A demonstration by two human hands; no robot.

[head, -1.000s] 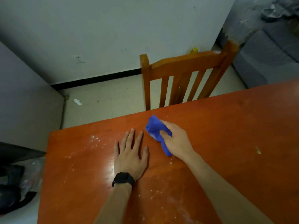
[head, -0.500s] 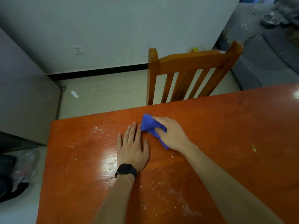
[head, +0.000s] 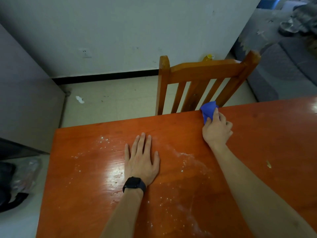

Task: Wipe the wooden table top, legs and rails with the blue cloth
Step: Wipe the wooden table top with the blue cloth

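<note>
Blue cloth (head: 208,109): location and hold? (Inspector)

Bunched at the far edge of the wooden table top (head: 257,143), just in front of the chair (head: 204,71) back. Gripped by the right hand (head: 217,129), fingers curled over the wad, thumb pinching it from the near side. One blue corner poking past the fingertips over the edge. (Assistant)

Other hand? (Inspector)

Left hand (head: 141,160) palm down on the top, well apart from the cloth, fingers straight and slightly spread, holding nothing. Black watch (head: 134,184) on that wrist. (Assistant)

Handling properties? (Inspector)

Judged soft, light and limp. No stiffness of its own, so no wiping force without palm or fingers pressed behind it. Likely to glide easily on the glossy varnish. Liable to smear rather than lift the white powder (head: 187,157) scattered around the left hand, unless refolded to a fresh face. (Assistant)

Recommended hold? (Inspector)

Thick fold under the fingers for the top, loose corners tucked in. For legs and rails, wrapped round the timber and gripped through. Nothing fragile; snagging on the chair slats the only hazard noted. (Assistant)

Progress? (Inspector)

Top judged only partly done, given the powder present. Legs and rails out of view. (Assistant)
</note>
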